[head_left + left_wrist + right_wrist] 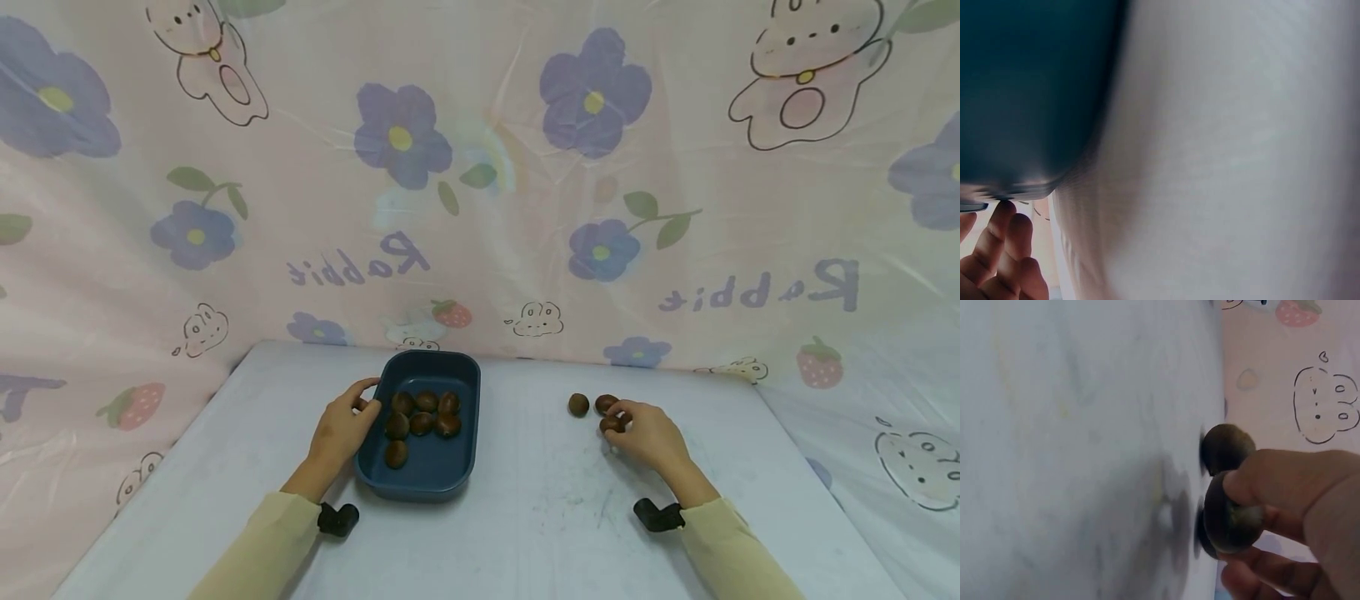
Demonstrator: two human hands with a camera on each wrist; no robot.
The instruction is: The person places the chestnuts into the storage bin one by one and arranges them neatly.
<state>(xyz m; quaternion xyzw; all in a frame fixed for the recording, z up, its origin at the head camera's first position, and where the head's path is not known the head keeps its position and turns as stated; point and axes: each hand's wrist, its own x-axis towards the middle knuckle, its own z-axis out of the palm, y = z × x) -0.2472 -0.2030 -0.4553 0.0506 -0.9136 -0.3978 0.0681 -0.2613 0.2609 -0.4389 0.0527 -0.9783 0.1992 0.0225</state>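
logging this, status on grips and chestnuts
Right grip pinching one chestnut. Left grip touching blue tray, seven chestnuts inside. Two loose chestnuts close by; no obstruction seen.

Both pale yellow sleeves [258, 546] end beside small, black, rounded wrist cameras [341, 520].

Pale pink sheet printed with violet flowers [498, 50], behind worktop: violet slanted word "Rabbit" [349, 271], mirror-reversed, left of centre. Second violet "Rabbit" [748, 292], also mirror-reversed, farther right. Violet partial mark [26, 384] at left edge, cut off, unreadable. Wrist views: no legible text.
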